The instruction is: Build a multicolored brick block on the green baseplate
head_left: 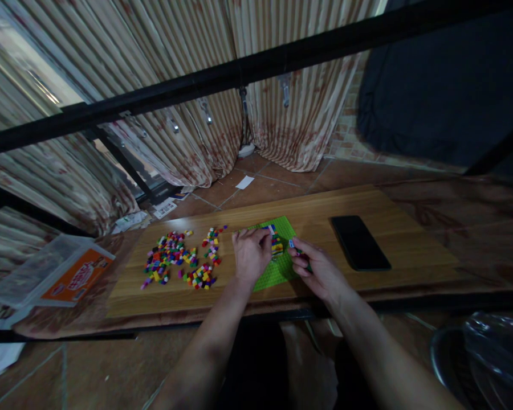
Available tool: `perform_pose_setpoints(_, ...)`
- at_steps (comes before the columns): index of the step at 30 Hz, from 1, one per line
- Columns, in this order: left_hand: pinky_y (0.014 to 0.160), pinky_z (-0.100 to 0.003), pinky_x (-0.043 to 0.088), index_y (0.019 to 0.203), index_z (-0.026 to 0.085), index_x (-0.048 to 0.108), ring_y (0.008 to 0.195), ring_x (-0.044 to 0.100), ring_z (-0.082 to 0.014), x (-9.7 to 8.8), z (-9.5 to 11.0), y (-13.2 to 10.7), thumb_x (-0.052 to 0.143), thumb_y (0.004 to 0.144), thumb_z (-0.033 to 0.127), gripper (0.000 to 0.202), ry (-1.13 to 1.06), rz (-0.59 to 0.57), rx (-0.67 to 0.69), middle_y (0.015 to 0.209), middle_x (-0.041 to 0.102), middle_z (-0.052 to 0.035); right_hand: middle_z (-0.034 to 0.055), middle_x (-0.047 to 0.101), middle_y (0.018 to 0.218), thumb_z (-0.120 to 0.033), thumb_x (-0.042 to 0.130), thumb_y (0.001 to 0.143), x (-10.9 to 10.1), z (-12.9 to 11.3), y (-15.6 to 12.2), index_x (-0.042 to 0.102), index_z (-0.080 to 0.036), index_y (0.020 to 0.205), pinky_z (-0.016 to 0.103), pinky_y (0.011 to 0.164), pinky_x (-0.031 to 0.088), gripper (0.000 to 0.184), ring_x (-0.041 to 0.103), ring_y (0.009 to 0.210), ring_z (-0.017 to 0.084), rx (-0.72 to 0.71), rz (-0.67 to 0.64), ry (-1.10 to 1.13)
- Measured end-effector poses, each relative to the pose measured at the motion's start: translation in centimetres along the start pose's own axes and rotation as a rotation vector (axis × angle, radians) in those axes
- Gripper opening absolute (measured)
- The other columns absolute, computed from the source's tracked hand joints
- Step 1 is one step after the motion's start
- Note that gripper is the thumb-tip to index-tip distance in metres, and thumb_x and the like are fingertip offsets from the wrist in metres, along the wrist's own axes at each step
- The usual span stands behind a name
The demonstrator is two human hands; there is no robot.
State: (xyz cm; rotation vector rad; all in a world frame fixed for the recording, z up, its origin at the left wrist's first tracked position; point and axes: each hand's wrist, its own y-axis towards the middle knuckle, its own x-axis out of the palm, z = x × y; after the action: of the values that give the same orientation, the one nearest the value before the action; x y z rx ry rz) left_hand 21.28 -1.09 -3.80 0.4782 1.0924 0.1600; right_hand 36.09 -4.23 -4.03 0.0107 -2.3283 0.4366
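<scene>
A green baseplate (pixel 282 228) lies on a wooden board (pixel 410 239), with a small stack of coloured bricks (pixel 276 246) built on it. My left hand (pixel 250 254) rests on the plate's left part, fingers curled, thumb and forefinger touching the brick stack. My right hand (pixel 314 269) sits on the plate's right edge and pinches a small pale blue brick (pixel 291 243) between thumb and forefinger.
Several loose coloured bricks (pixel 177 261) are scattered on the board left of the plate. A black phone (pixel 359 242) lies to the right. A clear plastic box with an orange label (pixel 55 273) sits at far left. Curtains and a black bar are behind.
</scene>
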Motion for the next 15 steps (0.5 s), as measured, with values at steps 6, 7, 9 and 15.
perform_pose_setpoints(6,0.087,-0.037,0.035,0.092,0.026,0.074,0.086,0.059,-0.0193,0.23,-0.31,0.11,0.059,0.088,0.029,0.016,0.036,0.022,0.017,0.087,0.073,-0.0013,-0.0058,0.053,0.059,-0.030,0.085,0.059,0.03,0.09,-0.06,0.057,-0.015,0.067,0.013,0.033,0.014,0.033,0.027,0.041,-0.001,0.010,0.005,0.012)
perform_pose_setpoints(7,0.086,-0.037,0.035,0.092,0.026,0.074,0.086,0.059,-0.0192,0.29,-0.35,0.14,0.059,0.088,0.029,0.016,0.036,0.023,0.013,0.087,0.073,-0.0014,-0.0058,0.053,0.059,-0.030,0.085,0.059,0.02,0.12,-0.04,0.057,-0.015,0.067,0.013,0.033,0.014,0.033,0.027,0.041,0.000,0.011,0.004,0.013)
perform_pose_setpoints(9,0.086,-0.037,0.035,0.092,0.026,0.074,0.085,0.058,-0.0190,0.44,-0.41,0.16,0.059,0.089,0.030,0.016,0.033,0.032,0.009,0.087,0.073,-0.0013,-0.0056,0.053,0.059,-0.029,0.085,0.060,0.00,0.17,0.00,0.057,-0.015,0.067,0.013,0.033,0.014,0.032,0.027,0.041,0.000,0.013,-0.001,0.017)
perform_pose_setpoints(15,0.084,-0.038,0.034,0.096,0.026,0.074,0.083,0.057,-0.0196,0.73,-0.32,-0.35,0.054,0.091,0.030,0.020,0.084,0.057,0.053,0.089,0.074,-0.0027,-0.0053,0.054,0.058,-0.029,0.086,0.058,0.17,0.13,-0.07,0.057,-0.015,0.066,0.013,0.032,0.014,0.033,0.027,0.040,0.000,0.023,-0.005,0.038)
